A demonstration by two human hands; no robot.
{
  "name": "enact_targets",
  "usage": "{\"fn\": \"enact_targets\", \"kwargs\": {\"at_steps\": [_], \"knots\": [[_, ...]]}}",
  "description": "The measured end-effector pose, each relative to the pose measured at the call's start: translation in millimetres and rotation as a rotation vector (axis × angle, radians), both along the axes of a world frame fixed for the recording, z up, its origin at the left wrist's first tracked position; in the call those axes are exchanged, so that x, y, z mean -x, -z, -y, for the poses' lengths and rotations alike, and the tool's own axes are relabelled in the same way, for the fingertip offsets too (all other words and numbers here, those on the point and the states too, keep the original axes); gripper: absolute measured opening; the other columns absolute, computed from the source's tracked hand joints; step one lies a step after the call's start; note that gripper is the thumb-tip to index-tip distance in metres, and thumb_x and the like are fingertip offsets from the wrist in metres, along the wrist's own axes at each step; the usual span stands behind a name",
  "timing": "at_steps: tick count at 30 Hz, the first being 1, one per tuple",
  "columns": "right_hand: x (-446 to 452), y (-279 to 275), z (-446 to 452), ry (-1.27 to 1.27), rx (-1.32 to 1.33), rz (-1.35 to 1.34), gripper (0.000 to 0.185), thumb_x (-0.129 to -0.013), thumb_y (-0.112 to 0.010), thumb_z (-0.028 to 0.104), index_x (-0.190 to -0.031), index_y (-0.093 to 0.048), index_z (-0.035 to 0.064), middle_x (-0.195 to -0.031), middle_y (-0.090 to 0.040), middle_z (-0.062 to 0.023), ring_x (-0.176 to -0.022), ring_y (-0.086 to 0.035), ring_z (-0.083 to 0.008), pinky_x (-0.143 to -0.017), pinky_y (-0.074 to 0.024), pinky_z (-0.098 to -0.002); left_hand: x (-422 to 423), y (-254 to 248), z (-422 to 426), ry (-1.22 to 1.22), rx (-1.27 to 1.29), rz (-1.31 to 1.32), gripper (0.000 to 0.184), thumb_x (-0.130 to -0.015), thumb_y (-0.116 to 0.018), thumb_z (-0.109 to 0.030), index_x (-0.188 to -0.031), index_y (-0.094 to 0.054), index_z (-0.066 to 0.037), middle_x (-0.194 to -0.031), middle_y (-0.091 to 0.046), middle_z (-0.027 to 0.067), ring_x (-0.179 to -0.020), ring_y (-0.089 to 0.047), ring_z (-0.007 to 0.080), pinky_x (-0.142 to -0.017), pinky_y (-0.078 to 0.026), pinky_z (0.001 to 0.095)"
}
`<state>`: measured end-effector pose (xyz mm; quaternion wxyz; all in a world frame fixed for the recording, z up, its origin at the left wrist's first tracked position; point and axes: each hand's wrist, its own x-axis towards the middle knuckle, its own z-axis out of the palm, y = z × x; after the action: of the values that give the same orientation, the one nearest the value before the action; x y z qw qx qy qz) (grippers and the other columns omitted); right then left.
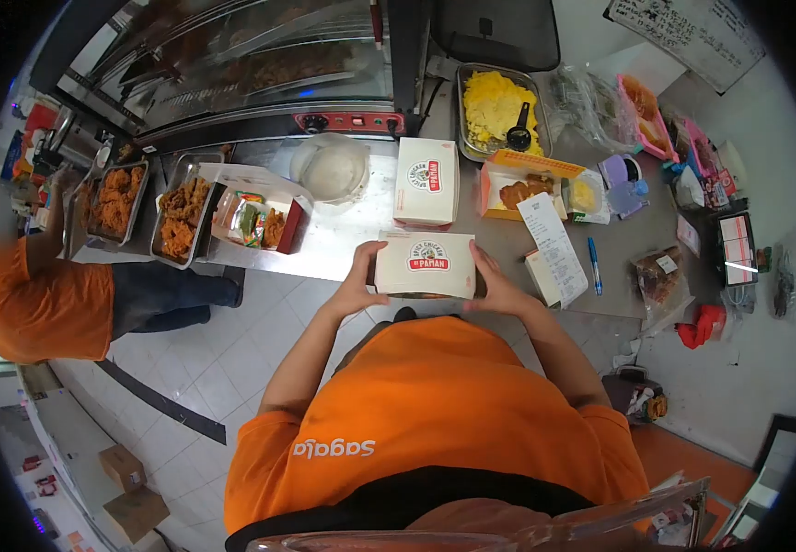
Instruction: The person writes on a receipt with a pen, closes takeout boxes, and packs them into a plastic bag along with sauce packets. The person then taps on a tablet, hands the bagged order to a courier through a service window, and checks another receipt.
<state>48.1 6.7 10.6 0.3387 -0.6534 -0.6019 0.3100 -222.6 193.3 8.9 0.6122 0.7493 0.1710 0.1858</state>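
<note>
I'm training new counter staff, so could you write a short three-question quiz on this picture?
1. True or false: the left hand and right hand hold opposite sides of the nearer white rectangular cardboard box with a red logo.

2. Fill in: a black ___ rests in the yellow food in the rectangular metal tray.

3. In this view, where is the slim blue plastic pen relative to the long white paper receipt? a) left; b) right; c) underneath.

Key: 1. True. 2. Scoop. 3. b.
</note>
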Motion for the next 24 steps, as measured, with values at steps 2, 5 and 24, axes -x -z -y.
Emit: {"fn": "enact_targets", "kwargs": {"at_steps": [2,5,24], "knots": [[-11.2,13.1,-8.8,0.116,0.041,-0.212,0.075,-0.079,-0.070,0.022,-0.139,-0.028,0.0056,-0.132,-0.039,-0.0193,-0.123,-0.038,-0.0294,-0.102,-0.0314,-0.0372,-1.9,45.0,-13.7,-0.047,0.207,0.022,0.071,-0.075,-0.072,-0.028,-0.131,-0.031,-0.011,-0.131,-0.033,0.0145,-0.122,-0.034,0.0257,-0.101,-0.032,0.0371],[-4.0,12.2,-25.2,0.395,0.139,-0.633,0.052,-0.082,-0.066,0.015,-0.126,-0.040,0.0051,-0.117,-0.048,-0.0123,-0.110,-0.047,-0.0210,-0.094,-0.0389,-0.0321,-23.1,23.0,3.9,-0.269,0.383,-0.047,0.033,-0.089,-0.050,-0.014,-0.119,-0.037,-0.013,-0.122,-0.038,0.0087,-0.118,-0.037,0.0206,-0.095,-0.035,0.0327],[-2.6,5.0,-41.3,0.501,0.242,-1.165,0.025,-0.082,-0.064,0.006,-0.105,-0.056,0.0022,-0.097,-0.061,-0.0036,-0.088,-0.057,-0.0134,-0.083,-0.0445,-0.0279,-49.7,3.7,-7.3,-0.611,0.405,-0.307,0.021,-0.083,-0.069,-0.017,-0.075,-0.053,-0.006,-0.065,-0.056,-0.0001,-0.056,-0.049,0.0053,-0.051,-0.039,0.0202]]}}
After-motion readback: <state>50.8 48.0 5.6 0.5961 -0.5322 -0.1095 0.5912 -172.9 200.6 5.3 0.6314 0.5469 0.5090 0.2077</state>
